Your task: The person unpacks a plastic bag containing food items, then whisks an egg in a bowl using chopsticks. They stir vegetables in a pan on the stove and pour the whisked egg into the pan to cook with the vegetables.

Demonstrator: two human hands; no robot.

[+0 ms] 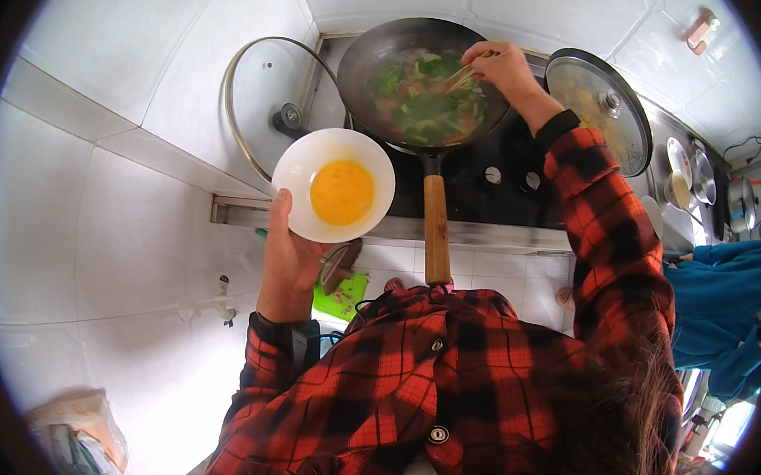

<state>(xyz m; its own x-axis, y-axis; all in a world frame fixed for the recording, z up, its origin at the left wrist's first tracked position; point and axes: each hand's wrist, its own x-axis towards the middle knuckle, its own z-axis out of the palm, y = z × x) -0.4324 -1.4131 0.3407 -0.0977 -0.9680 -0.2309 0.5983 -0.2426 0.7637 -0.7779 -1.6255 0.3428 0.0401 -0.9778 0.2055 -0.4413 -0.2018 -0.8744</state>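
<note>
My left hand [288, 264] holds a white bowl [379, 165] by its near side, the thumb up on the rim. Beaten egg [342, 192] lies in the bowl, which is in front of the stove's left part. Above the pan, my right hand [503, 69] grips wooden chopsticks [459, 79], their tips down among the food. Chopped green leaves and reddish pieces [428, 106] fill the bottom of the dark frying pan [358, 73], wet and slightly steamy. The pan sits on a black cooktop [415, 200], its wooden handle [436, 228] pointing towards me.
A glass lid [268, 93] leans at the left. Another covered pan [597, 107] with yellowish food stands at the right. Beyond it are bowls and a pot [741, 201] along the counter. A person in a blue top [716, 304] is at the far right. Tiled walls [230, 26] border the stove.
</note>
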